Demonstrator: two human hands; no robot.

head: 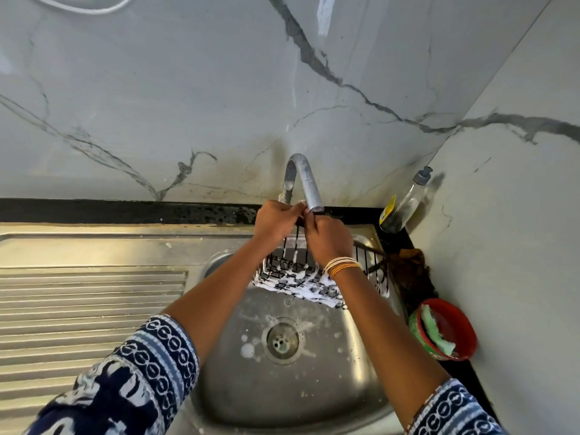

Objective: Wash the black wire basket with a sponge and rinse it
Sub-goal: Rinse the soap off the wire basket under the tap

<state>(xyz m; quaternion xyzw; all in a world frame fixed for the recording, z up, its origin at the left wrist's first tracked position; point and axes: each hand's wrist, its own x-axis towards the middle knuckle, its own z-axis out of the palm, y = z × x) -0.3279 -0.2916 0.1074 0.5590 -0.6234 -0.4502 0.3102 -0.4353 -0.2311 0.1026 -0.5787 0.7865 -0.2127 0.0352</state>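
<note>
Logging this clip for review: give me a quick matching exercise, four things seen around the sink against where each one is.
Things:
1. black wire basket
2. red bowl
3. clear bottle
4. drain

Places:
A. leaning in the wall corner
B. bottom of the sink basin
C. held under the tap, soapy
D. on the counter right of the sink

Pairs: 1-C, 2-D, 3-A, 4-B

The black wire basket (301, 277), foam-coated along its near side, hangs tilted over the sink bowl.
</note>
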